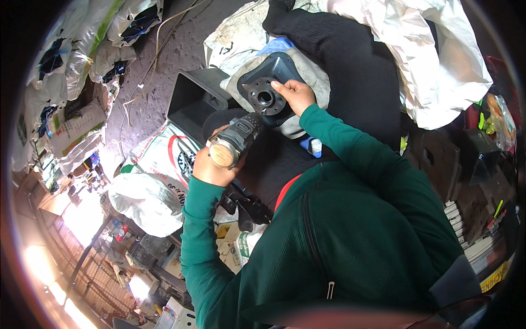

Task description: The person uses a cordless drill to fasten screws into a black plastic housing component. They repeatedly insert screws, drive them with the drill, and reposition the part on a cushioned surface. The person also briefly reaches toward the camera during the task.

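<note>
My left hand (212,167) is wrapped around a grey cordless drill (241,134), whose front end points toward a black round flange (255,88) with a hole in its middle. Whether the drill's tip touches the flange I cannot tell. The flange lies over a black part with a broad, rounded-corner base (278,64). At the flange's right edge my right hand (297,96) grips it, thumb on top and the other fingers partly hidden. A greyish cloth (311,71) lies beneath the black part, over my dark-clad leg.
An open-ended black box-shaped housing (192,101) stands left of the drill. White printed sacks (145,200) lie at the left, with a large white sack (433,71) at the upper right. A loose cable (159,41) crosses the floor. Dark metal plates (435,159) stand at the right.
</note>
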{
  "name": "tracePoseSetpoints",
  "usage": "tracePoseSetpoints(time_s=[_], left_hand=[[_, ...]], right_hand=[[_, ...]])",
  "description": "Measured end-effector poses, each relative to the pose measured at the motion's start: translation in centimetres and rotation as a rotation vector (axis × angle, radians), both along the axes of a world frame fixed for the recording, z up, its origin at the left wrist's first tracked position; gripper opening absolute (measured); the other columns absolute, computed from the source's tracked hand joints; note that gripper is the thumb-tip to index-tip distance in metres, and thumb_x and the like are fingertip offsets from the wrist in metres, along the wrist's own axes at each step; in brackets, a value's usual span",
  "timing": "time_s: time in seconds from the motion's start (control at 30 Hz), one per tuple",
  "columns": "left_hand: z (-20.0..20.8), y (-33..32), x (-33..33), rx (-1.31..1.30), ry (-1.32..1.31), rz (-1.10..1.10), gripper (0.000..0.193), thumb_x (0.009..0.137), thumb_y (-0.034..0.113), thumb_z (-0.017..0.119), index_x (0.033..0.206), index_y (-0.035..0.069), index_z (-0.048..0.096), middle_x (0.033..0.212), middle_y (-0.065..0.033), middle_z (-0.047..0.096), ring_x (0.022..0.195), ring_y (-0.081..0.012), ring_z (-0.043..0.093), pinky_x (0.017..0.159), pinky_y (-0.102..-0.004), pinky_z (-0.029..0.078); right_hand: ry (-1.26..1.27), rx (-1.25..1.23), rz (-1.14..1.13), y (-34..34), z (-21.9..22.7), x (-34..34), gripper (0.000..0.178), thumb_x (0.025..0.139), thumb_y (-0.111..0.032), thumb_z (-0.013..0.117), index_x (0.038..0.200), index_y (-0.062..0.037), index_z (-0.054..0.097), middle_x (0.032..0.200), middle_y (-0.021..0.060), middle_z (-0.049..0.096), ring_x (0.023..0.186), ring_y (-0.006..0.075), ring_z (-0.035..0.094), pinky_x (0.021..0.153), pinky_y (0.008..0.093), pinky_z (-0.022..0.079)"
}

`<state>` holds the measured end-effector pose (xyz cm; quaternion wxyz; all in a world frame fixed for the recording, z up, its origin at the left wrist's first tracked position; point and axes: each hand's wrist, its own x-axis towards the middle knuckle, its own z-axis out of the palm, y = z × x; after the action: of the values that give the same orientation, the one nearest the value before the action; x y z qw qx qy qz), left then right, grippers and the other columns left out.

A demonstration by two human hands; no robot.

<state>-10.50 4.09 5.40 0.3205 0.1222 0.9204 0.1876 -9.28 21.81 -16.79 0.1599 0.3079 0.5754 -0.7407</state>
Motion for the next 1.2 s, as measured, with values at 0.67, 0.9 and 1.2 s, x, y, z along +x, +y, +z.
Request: tracePoseSetpoints(time_s=[0.67,0.9,1.2], left_hand=[[-2.9,-1.4,1.8,0.079,0.086,0.115,0.039,0.075,0.023,0.074,0.108,0.006,0.064,0.102,-0.0117,0.068,0.095,-0.0283,0.065,0.084,-0.0356,0.051],[1.2,-0.8,5.1,0.256,0.014,0.326,0.038,0.074,0.01,0.074,0.11,0.002,0.063,0.106,-0.0127,0.066,0.096,-0.0273,0.064,0.087,-0.0355,0.049],[-0.1,2.0,8.0,0.319,0.211,0.029,0.053,0.071,0.012,0.076,0.118,-0.002,0.055,0.107,-0.0139,0.065,0.099,-0.0271,0.064,0.089,-0.0356,0.049]], right_hand=[[0.222,0.229,0.062,-0.2,-0.5,0.4,0.05,0.085,-0.041,0.069,0.059,-0.0055,0.045,0.055,-0.0014,0.039,0.055,0.0075,0.034,0.051,0.0284,0.033],[0.091,0.101,0.0,0.6,-0.2,0.6,0.03,0.087,-0.035,0.066,0.083,-0.0059,0.062,0.071,0.0007,0.056,0.063,0.009,0.048,0.056,0.027,0.042],[0.008,-1.052,-0.156,6.0,3.7,4.2,0.048,0.087,0.011,0.039,0.135,0.0022,0.042,0.133,0.0161,0.049,0.126,0.0289,0.048,0.104,0.0411,0.043]])
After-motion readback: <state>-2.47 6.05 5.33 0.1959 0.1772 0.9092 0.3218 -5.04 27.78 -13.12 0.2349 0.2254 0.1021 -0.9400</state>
